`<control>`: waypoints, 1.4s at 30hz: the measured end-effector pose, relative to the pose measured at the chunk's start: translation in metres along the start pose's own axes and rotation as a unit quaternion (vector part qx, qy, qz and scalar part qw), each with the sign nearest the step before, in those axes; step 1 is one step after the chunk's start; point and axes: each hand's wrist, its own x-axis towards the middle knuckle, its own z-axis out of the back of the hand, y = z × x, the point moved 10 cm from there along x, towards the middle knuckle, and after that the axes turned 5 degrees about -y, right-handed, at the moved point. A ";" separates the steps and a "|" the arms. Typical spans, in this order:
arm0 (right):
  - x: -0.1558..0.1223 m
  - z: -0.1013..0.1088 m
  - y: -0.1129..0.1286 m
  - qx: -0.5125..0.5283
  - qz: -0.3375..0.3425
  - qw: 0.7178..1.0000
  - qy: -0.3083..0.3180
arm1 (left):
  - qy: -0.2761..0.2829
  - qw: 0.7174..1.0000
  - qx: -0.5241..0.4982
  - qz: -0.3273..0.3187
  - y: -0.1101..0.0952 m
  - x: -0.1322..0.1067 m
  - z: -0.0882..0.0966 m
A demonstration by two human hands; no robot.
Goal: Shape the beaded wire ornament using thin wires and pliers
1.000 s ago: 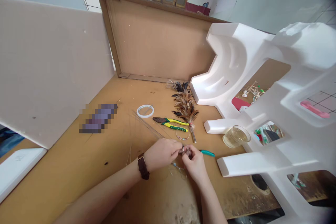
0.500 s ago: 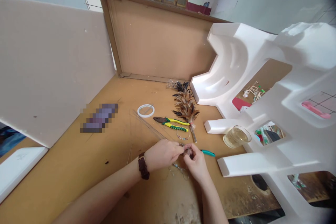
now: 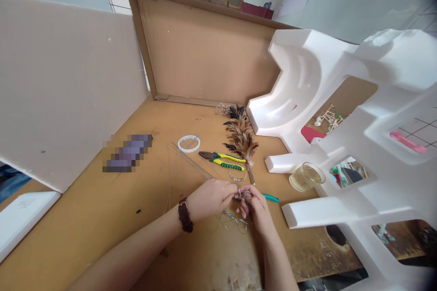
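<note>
Pinching a beaded wire (image 3: 235, 216) between their fingertips, the left hand (image 3: 209, 198) and right hand (image 3: 258, 208) meet near the middle of the worktop's (image 3: 102, 218) front edge. Behind them lie yellow-green pliers (image 3: 223, 160), a feather bundle (image 3: 241, 136) and a tape ring (image 3: 189, 143). A glass (image 3: 306, 176) stands towards the right edge.

**Beaded wire pinched between two hands**

The beaded wire (image 3: 234, 219) was a thin, silvery strand bent into loose, tangled loops, with a few small blue-green beads strung on it. Its upper end was pinched between the fingertips of the left hand (image 3: 210, 198) and the right hand (image 3: 258, 208). The loops trailed below them, low over the bench (image 3: 102, 218); contact could not be told.
</note>
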 end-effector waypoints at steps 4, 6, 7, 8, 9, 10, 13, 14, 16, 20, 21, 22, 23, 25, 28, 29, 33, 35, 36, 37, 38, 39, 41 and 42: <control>0.000 0.000 0.001 0.000 -0.003 1.000 -0.004 | -0.001 1.000 -0.007 0.011 0.001 0.000 0.001; 0.000 0.000 0.004 -0.008 -0.001 1.000 -0.010 | 0.002 1.000 -0.011 0.017 0.002 0.000 0.001; 0.000 0.000 0.005 -0.018 -0.001 1.000 -0.016 | 0.005 1.000 -0.014 0.020 0.002 0.000 0.001; -0.001 0.000 0.006 -0.034 -0.002 0.999 -0.023 | 0.007 1.000 -0.018 0.023 0.003 0.000 0.000; -0.001 0.001 0.006 -0.054 -0.005 0.998 -0.032 | 0.009 0.999 -0.021 0.025 0.003 0.000 0.000; -0.001 0.003 0.005 -0.075 -0.009 0.996 -0.041 | 0.011 0.999 -0.023 0.026 0.003 0.000 0.000; -0.001 0.006 0.003 -0.129 -0.020 0.990 -0.057 | 0.015 0.999 -0.024 0.029 0.004 0.000 -0.001; -0.001 0.007 0.003 -0.135 -0.018 0.989 -0.057 | 0.016 0.999 -0.026 0.029 0.003 0.000 -0.001; -0.001 0.005 0.005 -0.129 -0.008 0.991 -0.045 | 0.014 0.999 -0.030 0.029 0.003 0.000 -0.001; -0.002 0.000 0.010 -0.084 0.004 0.996 -0.024 | 0.014 0.999 -0.032 0.031 0.003 0.000 0.000; -0.002 0.000 0.011 -0.079 0.003 0.997 -0.026 | 0.014 0.999 -0.030 0.032 0.003 0.000 0.000; -0.002 0.000 0.011 -0.079 0.000 0.996 -0.031 | 0.013 0.999 -0.028 0.032 0.003 0.000 0.000; -0.002 0.001 0.009 -0.085 -0.005 0.996 -0.038 | 0.012 0.999 -0.027 0.032 0.003 0.001 0.000; 0.000 0.005 0.005 -0.109 -0.017 0.992 -0.055 | 0.013 0.999 -0.029 0.030 0.003 0.001 0.000; 0.001 0.011 0.000 -0.159 -0.017 0.984 -0.073 | 0.021 0.999 -0.033 0.026 0.003 0.000 -0.003; 0.002 0.012 0.000 -0.179 -0.010 0.981 -0.076 | 0.024 0.999 -0.030 0.026 0.002 0.000 -0.004; 0.001 0.014 0.005 -0.248 0.029 0.965 -0.085 | 0.048 0.998 0.006 0.030 0.000 0.000 -0.008; 0.000 0.011 0.011 -0.272 0.050 0.957 -0.086 | 0.065 0.997 0.036 0.034 -0.002 -0.001 -0.011; 0.000 0.010 0.014 -0.283 0.060 0.953 -0.087 | 0.071 0.996 0.050 0.036 -0.002 -0.001 -0.013; 0.000 0.009 0.016 -0.292 0.068 0.950 -0.088 | 0.073 0.995 0.062 0.038 -0.003 -0.001 -0.014; 0.000 0.008 0.017 -0.298 0.073 0.948 -0.088 | 0.073 0.994 0.070 0.040 -0.003 -0.002 -0.015; -0.001 0.007 0.017 -0.301 0.076 0.947 -0.088 | 0.073 0.994 0.076 0.037 -0.003 -0.002 -0.016; 0.000 0.008 0.014 -0.295 0.070 0.949 -0.085 | 0.073 0.994 0.083 0.018 -0.005 -0.003 -0.017; 0.000 0.008 0.011 -0.288 0.063 0.952 -0.083 | 0.074 0.994 0.086 0.003 -0.007 -0.004 -0.018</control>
